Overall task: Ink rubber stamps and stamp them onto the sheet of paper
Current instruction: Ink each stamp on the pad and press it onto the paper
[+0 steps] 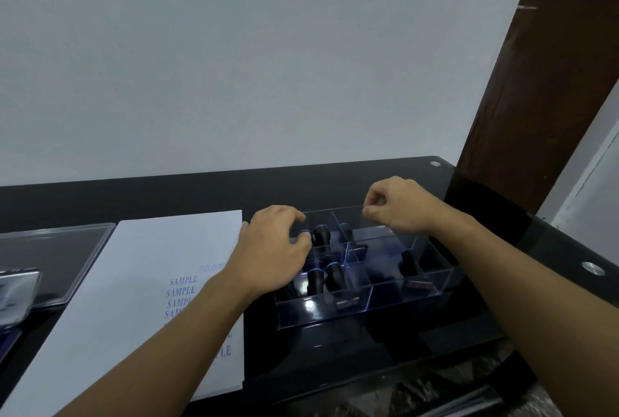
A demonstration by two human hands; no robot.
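A white sheet of paper point(140, 282) lies on the black table, with several blue "SAMPLE" prints near its right side. To its right stands a clear compartmented box point(385, 299) holding several black-handled rubber stamps point(335, 276). My left hand point(271, 256) reaches into the box's left compartments, its fingers curled round the top of a blue-ringed stamp point(305, 235). My right hand point(398, 205) is at the box's far rim, thumb and fingers pinching the clear wall. An open ink pad point(10, 339) shows partly at the far left edge.
A clear flat plastic cover point(57, 249) lies left of the sheet, with a shiny metal lid point(16, 289) in front of it. A dark wooden post point(536, 81) rises at the right behind the table. The wall runs close behind the table's back edge.
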